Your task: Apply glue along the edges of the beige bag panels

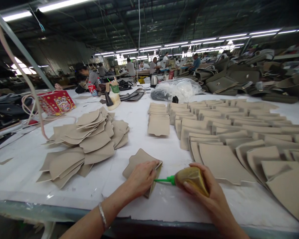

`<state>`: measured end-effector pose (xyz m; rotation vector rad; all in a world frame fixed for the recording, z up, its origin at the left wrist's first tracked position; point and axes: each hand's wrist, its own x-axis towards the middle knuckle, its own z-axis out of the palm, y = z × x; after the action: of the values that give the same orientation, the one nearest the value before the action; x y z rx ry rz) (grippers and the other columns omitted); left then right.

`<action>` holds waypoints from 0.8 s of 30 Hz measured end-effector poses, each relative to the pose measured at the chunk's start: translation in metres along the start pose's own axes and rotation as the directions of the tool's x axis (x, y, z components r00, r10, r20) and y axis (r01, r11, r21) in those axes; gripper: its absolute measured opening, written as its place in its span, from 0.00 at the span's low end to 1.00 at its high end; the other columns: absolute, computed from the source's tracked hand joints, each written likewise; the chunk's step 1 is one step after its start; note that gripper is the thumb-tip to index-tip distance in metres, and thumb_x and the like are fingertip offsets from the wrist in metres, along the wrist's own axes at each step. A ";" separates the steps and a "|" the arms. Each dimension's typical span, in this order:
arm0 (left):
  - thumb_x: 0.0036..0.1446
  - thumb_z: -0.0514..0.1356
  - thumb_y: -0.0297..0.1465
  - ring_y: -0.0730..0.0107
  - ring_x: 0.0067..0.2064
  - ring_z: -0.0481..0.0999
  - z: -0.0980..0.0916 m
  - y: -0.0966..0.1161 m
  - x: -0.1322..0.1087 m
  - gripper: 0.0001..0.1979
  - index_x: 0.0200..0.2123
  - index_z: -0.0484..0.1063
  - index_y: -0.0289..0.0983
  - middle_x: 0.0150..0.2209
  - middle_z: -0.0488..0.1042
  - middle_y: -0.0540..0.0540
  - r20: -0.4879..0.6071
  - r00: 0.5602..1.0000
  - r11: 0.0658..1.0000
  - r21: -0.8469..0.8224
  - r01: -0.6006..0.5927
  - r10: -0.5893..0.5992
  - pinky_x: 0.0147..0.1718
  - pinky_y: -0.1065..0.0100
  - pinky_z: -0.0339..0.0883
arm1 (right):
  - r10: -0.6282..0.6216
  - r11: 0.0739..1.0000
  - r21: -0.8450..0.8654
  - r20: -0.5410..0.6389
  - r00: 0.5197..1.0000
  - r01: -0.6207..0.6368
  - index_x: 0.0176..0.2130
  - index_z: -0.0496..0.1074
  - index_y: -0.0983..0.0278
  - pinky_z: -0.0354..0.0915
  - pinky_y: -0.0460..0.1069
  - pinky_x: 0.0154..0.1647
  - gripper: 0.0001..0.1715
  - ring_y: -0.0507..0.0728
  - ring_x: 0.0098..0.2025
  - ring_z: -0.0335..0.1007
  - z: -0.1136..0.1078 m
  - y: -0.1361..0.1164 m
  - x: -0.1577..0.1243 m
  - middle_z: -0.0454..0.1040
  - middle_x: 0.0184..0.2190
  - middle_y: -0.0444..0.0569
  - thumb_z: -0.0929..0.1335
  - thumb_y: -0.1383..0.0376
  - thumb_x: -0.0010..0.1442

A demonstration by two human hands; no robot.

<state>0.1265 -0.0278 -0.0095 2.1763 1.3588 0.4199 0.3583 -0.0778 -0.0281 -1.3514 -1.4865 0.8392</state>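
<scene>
Left hand (142,177) is pressed flat on a tan cut piece (139,162) near the front edge of the white table (30,156), while the right hand (204,189) is wrapped tight around a yellowish squeeze bottle (191,177), its green nozzle (164,180) touching that piece's edge.

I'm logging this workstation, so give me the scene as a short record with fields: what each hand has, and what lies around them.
left hand: left hand presses flat on a beige cut piece
right hand: right hand wraps a yellowish squeeze bottle
nozzle: green nozzle points at the cut piece's edge
left of hands: loose pile of beige pieces
right of hands: overlapping rows of beige pieces
surface: white table
background: other people at far tables
</scene>
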 end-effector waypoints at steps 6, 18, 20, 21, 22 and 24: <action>0.59 0.47 0.26 0.66 0.54 0.70 0.001 -0.001 0.001 0.22 0.55 0.68 0.37 0.54 0.72 0.47 -0.005 1.000 1.000 -0.010 -0.012 0.012 0.57 0.66 0.59 | -0.027 0.999 -0.044 -0.068 0.997 0.024 0.51 0.62 0.57 0.62 0.51 0.44 0.29 0.61 0.43 0.67 -0.004 0.000 0.006 0.67 0.45 0.47 0.71 0.50 0.56; 0.58 0.48 0.26 0.66 0.54 0.70 0.000 -0.002 0.003 0.23 0.55 0.69 0.39 0.54 0.72 0.49 0.001 1.000 0.999 -0.026 -0.025 0.025 0.57 0.66 0.59 | -0.166 0.980 -0.134 -0.164 0.972 0.145 0.51 0.63 0.57 0.61 0.52 0.48 0.26 0.61 0.46 0.65 -0.007 -0.002 0.017 0.66 0.47 0.47 0.71 0.51 0.57; 0.58 0.48 0.26 0.66 0.54 0.70 0.000 -0.002 0.003 0.23 0.55 0.69 0.38 0.54 0.72 0.48 0.002 1.000 0.999 -0.029 -0.028 0.028 0.57 0.66 0.59 | -0.154 0.982 -0.124 -0.103 0.983 0.141 0.51 0.62 0.56 0.61 0.51 0.47 0.26 0.60 0.46 0.65 -0.007 -0.001 0.015 0.66 0.47 0.46 0.70 0.52 0.58; 0.58 0.48 0.26 0.66 0.54 0.70 0.000 -0.003 0.003 0.23 0.55 0.69 0.39 0.54 0.72 0.48 0.003 1.000 0.999 -0.029 -0.028 0.028 0.57 0.66 0.59 | -0.138 0.985 -0.112 -0.071 0.988 0.130 0.51 0.62 0.55 0.62 0.51 0.46 0.26 0.60 0.45 0.66 -0.006 -0.001 0.014 0.66 0.46 0.46 0.70 0.52 0.58; 0.58 0.49 0.26 0.65 0.54 0.71 0.000 -0.003 0.003 0.23 0.55 0.69 0.39 0.54 0.72 0.48 0.005 1.000 0.999 -0.028 -0.027 0.027 0.56 0.66 0.60 | -0.125 0.987 -0.103 -0.051 0.991 0.120 0.52 0.62 0.55 0.62 0.51 0.45 0.26 0.60 0.44 0.66 -0.006 -0.001 0.013 0.66 0.46 0.46 0.70 0.52 0.58; 0.58 0.49 0.26 0.65 0.53 0.71 0.000 -0.002 0.003 0.23 0.55 0.69 0.39 0.53 0.72 0.48 0.008 1.000 1.000 -0.022 -0.022 0.022 0.56 0.65 0.60 | -0.131 0.986 -0.110 -0.071 0.989 0.123 0.52 0.62 0.55 0.62 0.51 0.45 0.26 0.60 0.44 0.66 -0.006 -0.001 0.014 0.66 0.46 0.46 0.70 0.52 0.58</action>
<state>0.1265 -0.0239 -0.0110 2.1748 1.3206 0.4313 0.3644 -0.0645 -0.0221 -1.3356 -1.5558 0.6275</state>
